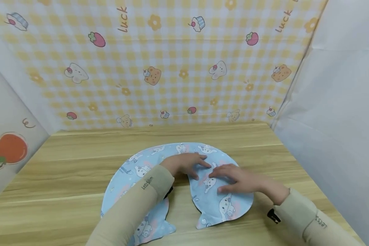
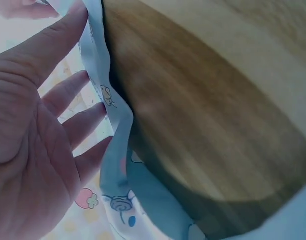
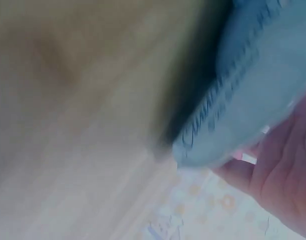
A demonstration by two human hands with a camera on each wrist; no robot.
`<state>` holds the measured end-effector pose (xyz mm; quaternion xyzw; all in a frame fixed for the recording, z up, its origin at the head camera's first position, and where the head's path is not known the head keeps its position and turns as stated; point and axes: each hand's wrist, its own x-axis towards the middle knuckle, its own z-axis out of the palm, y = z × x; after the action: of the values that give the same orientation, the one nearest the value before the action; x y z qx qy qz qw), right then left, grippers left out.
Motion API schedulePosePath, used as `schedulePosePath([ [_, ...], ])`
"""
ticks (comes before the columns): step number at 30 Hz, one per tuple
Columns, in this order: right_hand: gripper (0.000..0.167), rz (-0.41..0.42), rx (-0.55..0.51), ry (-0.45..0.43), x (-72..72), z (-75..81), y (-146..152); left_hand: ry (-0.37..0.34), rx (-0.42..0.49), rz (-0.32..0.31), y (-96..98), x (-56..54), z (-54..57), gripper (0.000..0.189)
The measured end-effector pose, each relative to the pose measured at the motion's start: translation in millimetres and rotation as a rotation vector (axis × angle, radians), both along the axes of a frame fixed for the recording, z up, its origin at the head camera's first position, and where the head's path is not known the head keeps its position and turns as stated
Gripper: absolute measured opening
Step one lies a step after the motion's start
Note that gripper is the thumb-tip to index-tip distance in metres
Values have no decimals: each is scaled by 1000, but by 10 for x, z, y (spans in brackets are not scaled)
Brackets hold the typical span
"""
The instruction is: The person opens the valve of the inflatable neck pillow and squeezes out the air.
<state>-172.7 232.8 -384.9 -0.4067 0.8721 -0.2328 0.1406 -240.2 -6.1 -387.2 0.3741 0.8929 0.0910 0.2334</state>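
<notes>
A light-blue, C-shaped piece of printed fabric [image 1: 207, 205], with white long-eared cartoon animals on it, lies on the wooden table with its gap towards me. On the inner edge of its right half rests my left hand [image 1: 189, 163], fingers spread. My right hand [image 1: 238, 179] lies over the same half, its fingertips on the cloth. In the left wrist view, the left hand's fingertips [image 2: 85, 117] touch the fabric's edge [image 2: 115, 165]. The right wrist view is blurred; there the right hand [image 3: 287, 165] is partly hidden by the fabric [image 3: 247, 100].
A wooden table [image 1: 64, 171] spreads around the fabric. Behind it hangs a yellow checked cloth [image 1: 184, 51] with cartoon prints. White side walls stand at the left and right [image 1: 341, 102], the left one bearing a red fruit print [image 1: 10, 148].
</notes>
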Motion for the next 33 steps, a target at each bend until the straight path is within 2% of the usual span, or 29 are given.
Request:
schedulePosePath([
  [2, 41, -26, -32, 54, -74, 25, 43, -16, 8, 11, 11, -8, 5, 58],
  [5, 31, -79, -55, 89, -167, 47, 72, -37, 13, 30, 23, -22, 21, 59],
  [7, 24, -98, -55, 88, -202, 40, 69, -48, 12, 35, 24, -30, 26, 59],
  [10, 18, -84, -47, 66, -231, 5, 43, -54, 13, 36, 18, -37, 17, 58],
  [14, 22, -58, -26, 38, -230, -42, 5, -57, 24, 31, 0, -51, -12, 58],
  [20, 36, -119, 50, -5, -171, -65, -38, -58, 28, 43, -38, -86, -25, 60],
  [25, 42, -141, 96, -23, -145, -83, -65, -64, 26, 62, -68, -102, -15, 62],
  [29, 43, -121, 78, -32, -137, -68, -57, -37, 21, 79, -81, -92, 3, 57],
  [33, 38, -78, 0, -20, -149, -60, -19, -6, 95, 78, -70, -70, 37, 42],
])
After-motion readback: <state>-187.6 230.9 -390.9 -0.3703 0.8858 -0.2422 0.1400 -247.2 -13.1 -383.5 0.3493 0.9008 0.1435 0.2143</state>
